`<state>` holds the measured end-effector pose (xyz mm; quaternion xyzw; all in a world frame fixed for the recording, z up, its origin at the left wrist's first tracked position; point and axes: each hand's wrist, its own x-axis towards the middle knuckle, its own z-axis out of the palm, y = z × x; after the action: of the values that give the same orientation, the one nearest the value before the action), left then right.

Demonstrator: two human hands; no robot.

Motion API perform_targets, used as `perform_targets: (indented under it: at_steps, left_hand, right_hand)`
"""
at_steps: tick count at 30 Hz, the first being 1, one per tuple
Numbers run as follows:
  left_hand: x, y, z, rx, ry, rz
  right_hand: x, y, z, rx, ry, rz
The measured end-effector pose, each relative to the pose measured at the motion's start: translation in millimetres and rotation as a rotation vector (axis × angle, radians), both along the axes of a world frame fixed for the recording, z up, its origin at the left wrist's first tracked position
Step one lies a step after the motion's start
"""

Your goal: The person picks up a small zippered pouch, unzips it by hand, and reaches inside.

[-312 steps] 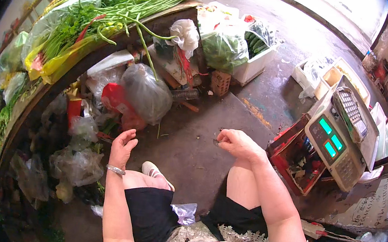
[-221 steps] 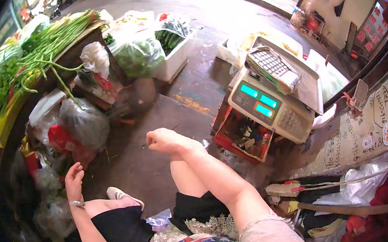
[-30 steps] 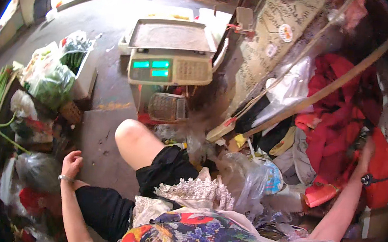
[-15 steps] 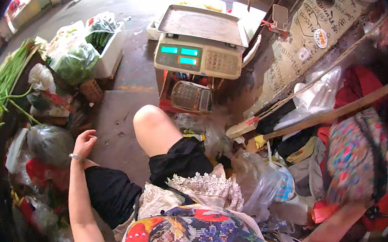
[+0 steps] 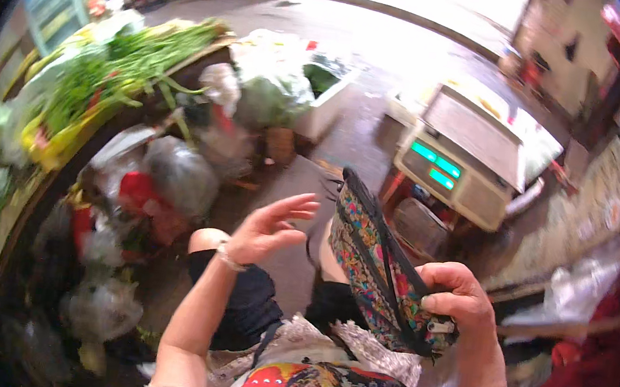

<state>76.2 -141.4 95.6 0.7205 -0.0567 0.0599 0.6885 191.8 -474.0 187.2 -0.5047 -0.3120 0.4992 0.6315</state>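
A floral zip bag [image 5: 367,261] with black trim is held tilted above my lap. My right hand [image 5: 459,291] grips its right edge, thumb on the near face and fingers partly hidden behind it. My left hand [image 5: 267,231], wearing a bracelet at the wrist, is raised just left of the bag. Its fingers are stretched out and apart, and it holds nothing. Whether the bag's zip is undone I cannot tell.
Beyond the bag stands a weighing scale [image 5: 456,183] with a metal tray and lit green display. Long green vegetables [image 5: 133,70] lie on a stand at left, above stuffed plastic bags [image 5: 181,179]. A white crate [image 5: 331,108] of greens sits farther back. Dark red cloth [image 5: 588,370] hangs at right.
My right hand has brought the floral bag from the far right to above my lap. My left hand has risen toward it with its fingers extended. The view has swung left.
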Motion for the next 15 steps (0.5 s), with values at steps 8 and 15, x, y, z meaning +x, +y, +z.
perform_targets:
  at_steps: [8, 15]
  left_hand:
    - [-5, -15, -33, 0.168, 0.153, 0.409]
    - [1, -28, -32, 0.179, 0.091, 0.447]
  right_hand:
    - [-7, 52, -66, -0.232, -0.389, 0.122]
    - [-19, 29, -31, -0.031, -1.007, 0.121]
